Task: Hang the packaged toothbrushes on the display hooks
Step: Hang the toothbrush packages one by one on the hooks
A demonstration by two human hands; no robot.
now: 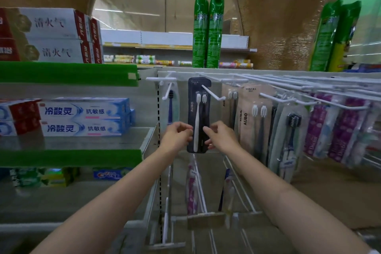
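Hands [198, 136] flank hooked black toothbrush pack [198, 97].

Bare forearms (no sleeves), bare hands [198, 137]

Left hand [177, 136] and right hand [221, 137] are covering both side edges of the dark toothbrush pack [198, 115] low down, so the fingertips behind it are not showing. The white hook [213, 94] is crossing the pack's top; whether the hang hole is sitting on it is impossible to tell. Purple packs [340, 130] at right are smearing into blur, print unreadable. Red-white toothpaste boxes [47, 35] are getting cut off by the left edge. Small items on the far shelf [144, 60] are too tiny to identify. Both forearms are running out of the bottom edge. Lower hanging brushes [191, 187] are blurring too.
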